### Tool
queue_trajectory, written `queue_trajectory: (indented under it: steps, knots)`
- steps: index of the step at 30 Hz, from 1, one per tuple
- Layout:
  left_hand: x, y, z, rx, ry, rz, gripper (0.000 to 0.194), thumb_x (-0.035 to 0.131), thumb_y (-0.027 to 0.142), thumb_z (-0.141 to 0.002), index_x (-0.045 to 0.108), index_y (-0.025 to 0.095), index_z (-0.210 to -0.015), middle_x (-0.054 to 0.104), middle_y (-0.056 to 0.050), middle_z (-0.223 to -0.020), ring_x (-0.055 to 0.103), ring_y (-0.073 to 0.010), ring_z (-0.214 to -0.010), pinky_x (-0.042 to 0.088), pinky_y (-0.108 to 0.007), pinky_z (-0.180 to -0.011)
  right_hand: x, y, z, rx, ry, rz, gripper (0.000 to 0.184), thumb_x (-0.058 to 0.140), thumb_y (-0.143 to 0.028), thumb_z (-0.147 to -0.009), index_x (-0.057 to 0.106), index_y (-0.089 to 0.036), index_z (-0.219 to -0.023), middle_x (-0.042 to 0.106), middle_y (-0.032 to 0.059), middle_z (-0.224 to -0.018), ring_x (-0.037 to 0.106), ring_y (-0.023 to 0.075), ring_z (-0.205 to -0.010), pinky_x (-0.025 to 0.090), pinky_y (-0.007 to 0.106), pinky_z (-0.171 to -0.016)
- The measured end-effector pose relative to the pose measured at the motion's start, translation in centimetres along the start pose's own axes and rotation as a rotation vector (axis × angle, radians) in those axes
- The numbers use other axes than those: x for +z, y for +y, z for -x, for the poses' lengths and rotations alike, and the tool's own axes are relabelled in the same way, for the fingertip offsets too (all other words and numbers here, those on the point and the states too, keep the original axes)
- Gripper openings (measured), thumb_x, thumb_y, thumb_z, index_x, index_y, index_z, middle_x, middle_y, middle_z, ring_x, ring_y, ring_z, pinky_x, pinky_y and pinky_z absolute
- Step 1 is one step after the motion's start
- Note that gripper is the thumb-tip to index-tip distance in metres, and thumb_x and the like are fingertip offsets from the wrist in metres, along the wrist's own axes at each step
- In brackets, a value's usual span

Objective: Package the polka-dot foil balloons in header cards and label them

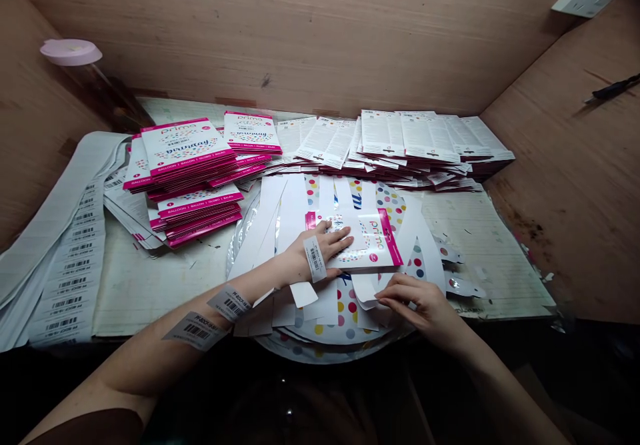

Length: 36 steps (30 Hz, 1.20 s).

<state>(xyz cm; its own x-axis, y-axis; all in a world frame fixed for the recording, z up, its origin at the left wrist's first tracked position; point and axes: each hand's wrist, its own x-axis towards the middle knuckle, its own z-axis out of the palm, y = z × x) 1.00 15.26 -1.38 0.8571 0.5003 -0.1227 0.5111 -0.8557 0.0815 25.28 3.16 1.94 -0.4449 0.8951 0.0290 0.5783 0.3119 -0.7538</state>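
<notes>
Pink-edged prima card (pixel 367 245), one, lying flat on loose white paper strips (pixel 295 212) and polka-dot printed sheets (pixel 350 312) at the centre of a paper-covered table (pixel 135 292), directly ahead of the wearer. Its long axis is laid roughly across the view, slightly tilted, with the pink header end directed to the right and the printed word turned sideways. Left hand (pixel 325 245) is the nearer: it is held open, palm down, with the fingers spread on the card's left end, and no grip is seen. Right hand (pixel 410 302) is placed just below the card's lower right corner, and contact with the card cannot be told; its fingers are curled, and a white paper flap (pixel 364 290) appears pinched by them, though the thumb is partly hidden. Barcode labels (pixel 314 258) are worn on the left wrist and forearm. Stacked pink-edged packs (pixel 185 155) are listed to the upper left, white-backed cards (pixel 425 135) behind, barcode label strips (pixel 65 278) at far left, and silver-coloured cut pieces (pixel 463 288) to the right.
</notes>
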Motion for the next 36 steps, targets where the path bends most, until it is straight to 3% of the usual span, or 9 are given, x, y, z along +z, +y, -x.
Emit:
queue_trajectory:
  steps: [5, 15, 21, 25, 32, 36]
  knots:
    - [-0.1, 0.1, 0.1, -0.011, 0.01, 0.008, 0.08, 0.053, 0.061, -0.084, 0.034, 0.018, -0.149, 0.033, -0.008, -0.157, 0.039, -0.0392, -0.13, 0.034, -0.047, -0.104, -0.3, -0.4, -0.3, 0.016, -0.044, 0.029, 0.022, 0.052, -0.028, -0.096, 0.072, -0.021, -0.089, 0.064, 0.004, -0.079, 0.061, 0.0156, -0.072, 0.048, 0.027, -0.063]
    - [-0.3, 0.1, 0.1, 0.0, 0.009, -0.01, 0.079, 0.053, 0.06, -0.084, 0.035, 0.017, -0.148, 0.032, -0.007, -0.157, 0.04, -0.0385, -0.13, 0.031, -0.045, -0.107, 0.1, -0.6, -0.3, 0.095, 0.086, -0.061, 0.023, 0.063, -0.032, -0.089, 0.063, -0.02, -0.07, 0.057, 0.0014, -0.07, 0.056, 0.0148, -0.064, 0.043, 0.027, -0.056]
    - [0.9, -0.2, 0.0, 0.006, 0.07, -0.004, 0.08, 0.053, 0.061, -0.083, 0.034, 0.018, -0.148, 0.033, -0.007, -0.157, 0.04, -0.0369, -0.13, 0.029, -0.046, -0.108, 0.0, -0.9, -0.5, 0.029, -0.07, 0.017, 0.025, 0.053, -0.033, -0.096, 0.071, -0.021, -0.084, 0.061, 0.004, -0.078, 0.059, 0.0156, -0.07, 0.047, 0.027, -0.062]
    - [0.8, -0.2, 0.0, 0.01, 0.059, 0.0, 0.081, 0.053, 0.061, -0.083, 0.034, 0.018, -0.148, 0.033, -0.007, -0.157, 0.041, -0.037, -0.129, 0.03, -0.045, -0.108, 0.1, -0.8, 0.0, 0.067, -0.087, -0.016, 0.022, 0.055, -0.032, -0.095, 0.07, -0.021, -0.082, 0.059, 0.0034, -0.077, 0.058, 0.0152, -0.068, 0.046, 0.026, -0.06]
    - [-0.2, 0.2, 0.1, -0.025, 0.004, 0.006, 0.079, 0.052, 0.061, -0.083, 0.034, 0.02, -0.148, 0.032, -0.005, -0.157, 0.038, -0.0395, -0.13, 0.033, -0.046, -0.104, 2.5, -0.7, 2.0, 0.28, 0.084, -0.129, 0.025, 0.057, -0.04, -0.092, 0.068, -0.022, -0.079, 0.054, 0.003, -0.077, 0.055, 0.0161, -0.068, 0.049, 0.028, -0.059]
    - [-0.4, 0.3, 0.3, -0.011, 0.035, 0.012, 0.077, 0.053, 0.058, -0.084, 0.036, 0.018, -0.147, 0.034, -0.007, -0.156, 0.039, -0.0389, -0.128, 0.035, -0.047, -0.103, 5.5, -1.6, 2.5, 0.475, 0.311, -0.428, 0.035, 0.056, -0.051, -0.09, 0.065, -0.02, -0.076, 0.055, 0.0043, -0.08, 0.061, 0.0171, -0.067, 0.056, 0.03, -0.059]
